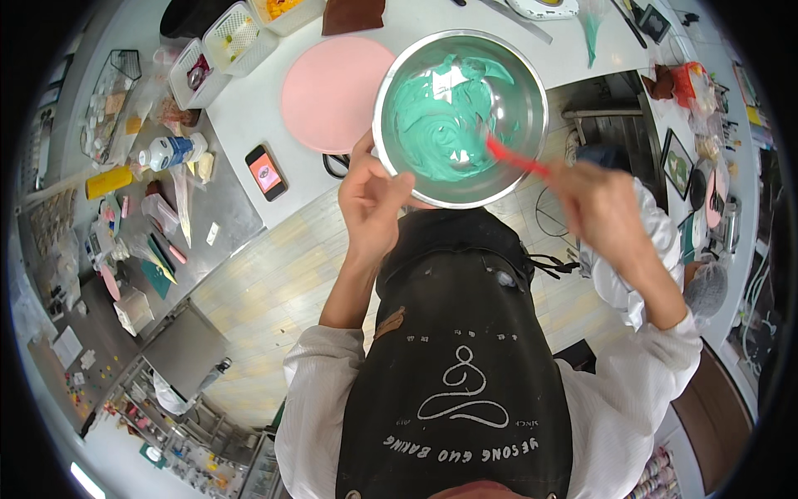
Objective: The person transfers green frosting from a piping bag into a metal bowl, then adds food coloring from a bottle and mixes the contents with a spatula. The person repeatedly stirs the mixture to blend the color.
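Note:
A round stainless steel mixing bowl (pixel 531 118) holds smooth teal-green cream (pixel 436 125) with swirl marks. My left hand (pixel 373 209) grips the bowl's rim at its lower left, thumb towards me. In my right hand (pixel 595 203) is the handle of a red spatula (pixel 514 159), slightly blurred; its blade is down in the cream at the right side of the bowl. The bowl is in front of my black apron, near the table's edge. Just left of it, a pink round board (pixel 333 93) lies on the white table (pixel 249 118), partly hidden by the bowl.
A smartphone (pixel 266 173) lies near the table's left edge. White plastic baskets (pixel 234 40) stand at the back left. A piping bag with green cream (pixel 591 34) lies at the back right. A steel counter at left holds a bottle (pixel 174 151) and piping bags. Another person (pixel 707 287) is at right.

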A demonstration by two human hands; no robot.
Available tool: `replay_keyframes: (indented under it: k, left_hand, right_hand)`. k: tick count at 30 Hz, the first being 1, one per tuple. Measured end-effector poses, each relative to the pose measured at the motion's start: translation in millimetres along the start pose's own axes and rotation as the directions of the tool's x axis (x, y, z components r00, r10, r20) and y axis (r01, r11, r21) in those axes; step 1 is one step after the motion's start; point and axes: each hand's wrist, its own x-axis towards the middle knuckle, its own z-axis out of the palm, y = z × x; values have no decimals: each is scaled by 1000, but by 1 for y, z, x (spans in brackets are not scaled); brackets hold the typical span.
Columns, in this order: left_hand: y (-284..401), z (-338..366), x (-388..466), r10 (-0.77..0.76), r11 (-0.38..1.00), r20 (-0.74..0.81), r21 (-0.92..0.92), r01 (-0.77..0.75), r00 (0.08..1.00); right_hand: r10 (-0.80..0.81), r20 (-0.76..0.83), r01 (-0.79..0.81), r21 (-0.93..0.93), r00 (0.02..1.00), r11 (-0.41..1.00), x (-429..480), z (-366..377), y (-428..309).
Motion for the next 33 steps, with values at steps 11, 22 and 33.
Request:
replay_keyframes:
  k: [11, 22, 33]
  left_hand:
    - [-8, 2, -4, -24, 998, 18, 57, 23, 1000]
    - [-6, -3, -3, 65, 997, 11, -53, -64, 998]
    - [5, -16, 2, 137, 981, 126, 119, -152, 983]
  right_hand:
    - [-26, -245, 68, 166, 969, 984, 9, 20, 4]
    - [177, -357, -94, 239, 917, 966, 16, 15, 15]
    - [-275, -253, 241, -157, 928, 958, 30, -32, 15]
